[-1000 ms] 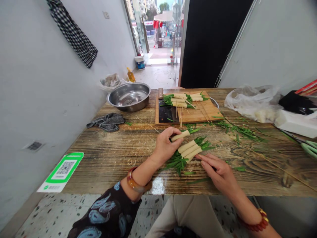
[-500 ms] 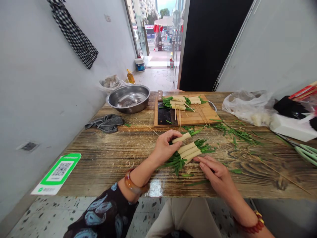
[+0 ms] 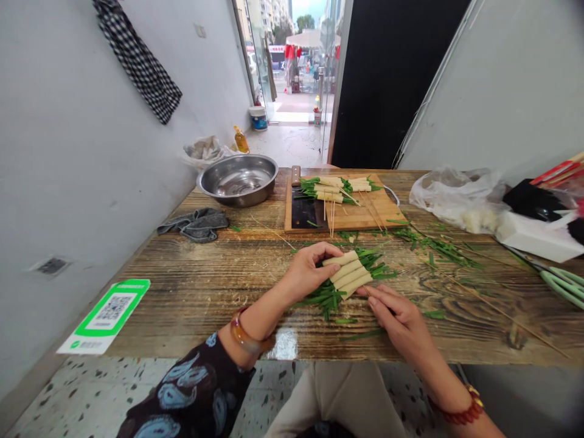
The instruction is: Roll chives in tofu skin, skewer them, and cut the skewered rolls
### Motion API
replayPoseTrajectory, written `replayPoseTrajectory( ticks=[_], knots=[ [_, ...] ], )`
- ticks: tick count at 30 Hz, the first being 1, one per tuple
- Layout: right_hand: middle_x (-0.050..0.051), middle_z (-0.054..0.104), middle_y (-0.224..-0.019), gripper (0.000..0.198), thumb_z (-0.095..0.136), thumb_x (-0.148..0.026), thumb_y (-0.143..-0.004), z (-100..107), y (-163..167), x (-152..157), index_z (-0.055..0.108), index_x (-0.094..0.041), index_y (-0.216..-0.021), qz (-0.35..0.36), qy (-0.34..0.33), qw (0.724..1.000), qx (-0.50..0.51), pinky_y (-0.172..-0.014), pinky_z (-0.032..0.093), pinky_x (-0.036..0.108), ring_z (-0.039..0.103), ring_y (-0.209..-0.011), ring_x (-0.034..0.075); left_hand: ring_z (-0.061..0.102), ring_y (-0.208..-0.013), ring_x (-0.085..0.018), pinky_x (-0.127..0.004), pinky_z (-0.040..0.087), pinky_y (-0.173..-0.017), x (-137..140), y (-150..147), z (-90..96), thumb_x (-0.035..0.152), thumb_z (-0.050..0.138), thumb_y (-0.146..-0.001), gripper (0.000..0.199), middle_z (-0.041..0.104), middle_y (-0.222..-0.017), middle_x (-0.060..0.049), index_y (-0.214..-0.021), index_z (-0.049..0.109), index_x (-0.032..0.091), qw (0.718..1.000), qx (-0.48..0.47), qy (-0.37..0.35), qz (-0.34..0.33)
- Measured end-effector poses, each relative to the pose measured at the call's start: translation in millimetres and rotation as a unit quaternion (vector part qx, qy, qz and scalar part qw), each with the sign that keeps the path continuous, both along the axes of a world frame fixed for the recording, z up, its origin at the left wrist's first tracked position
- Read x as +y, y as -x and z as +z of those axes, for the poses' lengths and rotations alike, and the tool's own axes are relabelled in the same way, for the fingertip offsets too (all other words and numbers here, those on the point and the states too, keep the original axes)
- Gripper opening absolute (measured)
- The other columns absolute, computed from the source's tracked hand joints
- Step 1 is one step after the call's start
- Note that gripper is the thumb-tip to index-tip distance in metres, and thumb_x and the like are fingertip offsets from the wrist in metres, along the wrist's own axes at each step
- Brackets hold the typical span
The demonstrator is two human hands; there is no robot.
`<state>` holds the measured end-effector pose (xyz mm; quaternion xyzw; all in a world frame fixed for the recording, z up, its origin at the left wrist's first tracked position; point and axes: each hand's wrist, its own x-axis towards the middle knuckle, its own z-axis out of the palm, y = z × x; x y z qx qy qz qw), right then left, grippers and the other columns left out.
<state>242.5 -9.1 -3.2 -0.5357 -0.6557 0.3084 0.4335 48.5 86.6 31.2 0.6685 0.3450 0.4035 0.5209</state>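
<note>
Several pale tofu-skin rolls (image 3: 349,275) with green chives sticking out at both ends lie side by side, touching, just above the wooden table. My left hand (image 3: 314,267) is closed on the far roll, its thumb on top and its fingers behind. At the near side of the row, my right hand (image 3: 393,310) pinches a thin wooden skewer (image 3: 366,291), of which only a short piece shows by the rolls. Finished-looking skewered rolls (image 3: 329,190) rest on a cutting board (image 3: 365,213), beside a cleaver (image 3: 308,213).
A steel basin (image 3: 239,180) and a grey cloth (image 3: 196,225) stand at the left. Loose chives (image 3: 438,246), a clear plastic bag (image 3: 456,198) and green-handled scissors (image 3: 566,283) lie to the right. A QR-code card (image 3: 109,313) sits at the table's left edge.
My left hand has brought the far roll down against the other rolls, closing the gap between them. My right hand has stayed nearly in place with the skewer.
</note>
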Motion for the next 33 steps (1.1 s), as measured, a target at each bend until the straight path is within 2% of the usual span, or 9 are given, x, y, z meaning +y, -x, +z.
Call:
replayPoseTrajectory(
  ticks=[6, 13, 16, 18, 21, 23, 26, 29, 33],
  knots=[
    [0.004, 0.059, -0.073, 0.031, 0.048, -0.035, -0.091, -2, 0, 3, 0.072, -0.019, -0.101, -0.005, -0.001, 1.0, -0.001, -0.063, 0.046, 0.027, 0.055, -0.067, 0.015, 0.059, -0.079, -0.014, -0.027, 0.046, -0.075, -1, -1, -5.1, 0.03, 0.065, -0.077, 0.021, 0.066, -0.089, -0.005, -0.09, 0.064, 0.014, 0.998, -0.026, 0.032, -0.053],
    [0.002, 0.055, -0.07, 0.032, 0.049, -0.039, -0.09, -8, 2, 5, 0.071, -0.019, -0.102, -0.012, 0.029, 0.999, 0.03, -0.051, 0.04, 0.024, 0.049, -0.058, 0.012, 0.061, -0.079, -0.013, -0.026, 0.047, -0.073, -2, -4, -8.1, 0.034, 0.07, -0.073, 0.029, 0.068, -0.091, -0.005, -0.094, 0.063, 0.014, 0.991, -0.051, 0.119, -0.029],
    [0.001, 0.053, -0.066, 0.036, 0.048, -0.041, -0.091, -10, 4, 7, 0.069, -0.017, -0.106, -0.022, 0.059, 0.996, 0.057, -0.048, 0.038, 0.023, 0.046, -0.052, 0.011, 0.06, -0.074, -0.013, -0.025, 0.046, -0.07, 0, -3, -9.4, 0.036, 0.067, -0.076, 0.027, 0.069, -0.085, -0.005, -0.091, 0.065, 0.013, 0.99, -0.04, 0.132, -0.034],
    [0.002, 0.056, -0.069, 0.036, 0.047, -0.041, -0.091, -9, 6, 11, 0.069, -0.017, -0.107, -0.03, 0.06, 0.997, 0.045, -0.05, 0.039, 0.024, 0.048, -0.054, 0.011, 0.06, -0.072, -0.013, -0.025, 0.046, -0.068, 3, -2, -12.1, 0.034, 0.066, -0.076, 0.026, 0.068, -0.083, -0.004, -0.09, 0.065, 0.013, 0.993, -0.033, 0.108, -0.021],
    [0.006, 0.064, -0.083, 0.032, 0.045, -0.037, -0.092, -5, 9, 19, 0.07, -0.019, -0.101, -0.025, 0.011, 0.998, -0.054, -0.066, 0.046, 0.028, 0.058, -0.073, 0.016, 0.06, -0.074, -0.013, -0.025, 0.046, -0.069, 8, -1, -17.4, 0.027, 0.065, -0.076, 0.018, 0.067, -0.083, -0.004, -0.087, 0.064, 0.013, 0.998, 0.008, 0.03, 0.047],
    [0.008, 0.065, -0.089, 0.031, 0.043, -0.033, -0.092, -1, 10, 23, 0.07, -0.019, -0.097, -0.014, -0.02, 0.988, -0.154, -0.075, 0.046, 0.031, 0.059, -0.084, 0.019, 0.059, -0.074, -0.014, -0.026, 0.046, -0.07, 10, 0, -20.5, 0.021, 0.062, -0.076, 0.01, 0.066, -0.08, -0.003, -0.081, 0.063, 0.013, 0.994, 0.064, -0.027, 0.08],
    [0.007, 0.063, -0.085, 0.029, 0.042, -0.031, -0.093, 0, 12, 27, 0.069, -0.02, -0.093, -0.008, -0.033, 0.966, -0.256, -0.074, 0.045, 0.03, 0.059, -0.08, 0.018, 0.058, -0.073, -0.014, -0.026, 0.045, -0.07, 12, 1, -23.0, 0.017, 0.058, -0.078, 0.007, 0.066, -0.078, -0.002, -0.078, 0.064, 0.014, 0.982, 0.147, -0.079, 0.084],
    [0.006, 0.062, -0.082, 0.029, 0.042, -0.03, -0.094, -1, 12, 28, 0.068, -0.019, -0.092, -0.012, -0.042, 0.96, -0.276, -0.072, 0.044, 0.029, 0.058, -0.077, 0.017, 0.058, -0.079, -0.016, -0.03, 0.045, -0.076, 12, 3, -23.4, 0.018, 0.057, -0.08, 0.009, 0.068, -0.082, -0.003, -0.08, 0.066, 0.017, 0.959, 0.228, -0.149, 0.079],
    [0.007, 0.063, -0.084, 0.028, 0.044, -0.03, -0.094, 3, 6, 23, 0.069, -0.02, -0.095, 0.007, -0.055, 0.957, -0.284, -0.073, 0.045, 0.028, 0.059, -0.078, 0.017, 0.057, -0.094, -0.02, -0.035, 0.042, -0.086, 10, 5, -20.9, 0.027, 0.058, -0.083, 0.012, 0.067, -0.096, -0.005, -0.084, 0.069, 0.021, 0.908, 0.335, -0.237, 0.09]
  ],
)
